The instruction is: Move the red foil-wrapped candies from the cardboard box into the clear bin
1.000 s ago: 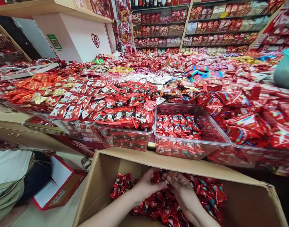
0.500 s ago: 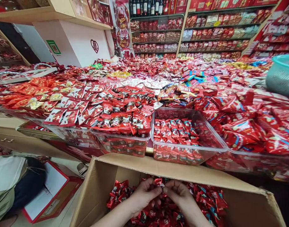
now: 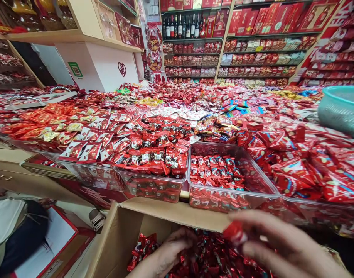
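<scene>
My right hand [image 3: 281, 243], smeared by motion, is raised over the right side of the cardboard box [image 3: 171, 208]. Between its thumb and fingers is a red wrapped candy [image 3: 234, 231]. Lower and further left, my left hand [image 3: 174, 249] is inside the box with curled fingers, close against the loose candies [image 3: 214, 255]; its fingertips are hidden, so what they grip does not show. Just beyond the box stands a clear plastic bin [image 3: 260, 190], partly filled with rows of small red candies [image 3: 216, 170].
Left of that bin is a bin heaped with red and black candies [image 3: 154, 154]. Larger red packets [image 3: 301, 170] pile up on the right, near a turquoise basket [image 3: 339, 112]. At lower left, a person [image 3: 17, 231] is beside a red-edged carton [image 3: 64, 247].
My hands, together over the candies before, have parted. The right has risen up and to the right with a red candy; the left has shifted slightly left and down. The view has tilted up.
</scene>
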`<state>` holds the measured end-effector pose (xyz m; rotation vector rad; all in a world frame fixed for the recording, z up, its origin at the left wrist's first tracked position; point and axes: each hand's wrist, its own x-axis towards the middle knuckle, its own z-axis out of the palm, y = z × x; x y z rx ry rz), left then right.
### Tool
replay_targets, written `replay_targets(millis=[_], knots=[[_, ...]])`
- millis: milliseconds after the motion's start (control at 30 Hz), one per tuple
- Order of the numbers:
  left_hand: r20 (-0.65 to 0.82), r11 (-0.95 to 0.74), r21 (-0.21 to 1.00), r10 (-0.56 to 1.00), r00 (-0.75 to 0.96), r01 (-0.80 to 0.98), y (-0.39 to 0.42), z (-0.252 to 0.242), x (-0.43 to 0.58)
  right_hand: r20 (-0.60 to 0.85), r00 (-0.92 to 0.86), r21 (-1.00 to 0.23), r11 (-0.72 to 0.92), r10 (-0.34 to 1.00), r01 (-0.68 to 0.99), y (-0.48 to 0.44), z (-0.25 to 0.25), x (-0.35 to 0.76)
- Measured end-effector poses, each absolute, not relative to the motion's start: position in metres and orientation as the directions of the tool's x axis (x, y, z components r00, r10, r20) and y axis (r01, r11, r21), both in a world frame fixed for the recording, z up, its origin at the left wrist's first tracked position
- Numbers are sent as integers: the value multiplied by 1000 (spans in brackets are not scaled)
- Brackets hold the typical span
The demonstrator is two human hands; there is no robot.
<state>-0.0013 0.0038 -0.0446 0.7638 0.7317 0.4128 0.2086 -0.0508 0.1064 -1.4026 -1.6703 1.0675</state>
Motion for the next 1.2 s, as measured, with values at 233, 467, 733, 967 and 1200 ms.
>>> replay_targets(millis=[233,467,733,967,1200], knots=[[-408,589,806,629,661,-63,7,-69,-3,-129,-95,-728,-29,987,685,62,124,237],[-305,520,847,641,704,-107,12,-101,-9,-446,-74,-661,-273,892,699,107,88,204],[-315,508,861,576,754,-29,17,-111,-11,-422,-132,-606,-170,897,777,111,89,175],[-339,564,826,509,791,-8,18,-114,-8,-313,-126,-496,-48,941,867,116,74,179],[-252,568,823,400,881,-23,12,-55,-9,-30,-192,-467,157,981,870,101,110,183]])
